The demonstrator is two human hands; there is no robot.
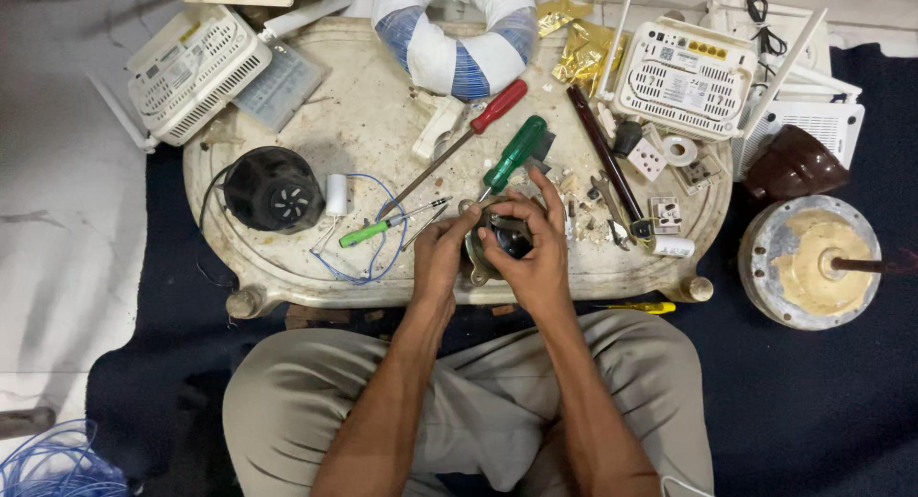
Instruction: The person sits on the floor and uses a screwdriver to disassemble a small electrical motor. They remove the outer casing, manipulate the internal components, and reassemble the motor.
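A: What have the hands got?

B: A round metal motor part (499, 241), held just over the near edge of the surface (382, 124). The left hand (438, 258) is closed on its left rim, thumb on top. The right hand (537, 253) wraps the right side, fingers curled over the top edge, so both are shut on the same piece.

A: How would it handle, do you think?

B: I'd judge it stiff and fairly heavy for its size, being bare metal. The rim looks thin and may be greasy, so it could slip. Gripping opposite sides of the rim, as here, seems the safest hold; the dark middle looks like it has finer parts I'd keep fingers off.

A: What lies around it?

B: Just beyond the fingers is a green-handled screwdriver (513, 155), with a red-handled screwdriver (466, 139) crossing beside it. A small green tester (381, 228) lies to the left, near a loop of blue wire (378, 234) and a black motor (273, 189). On the right, well apart on the dark mat, stands a round metal housing (811, 262) with a shaft. White routers (196, 73) sit at the far corners.
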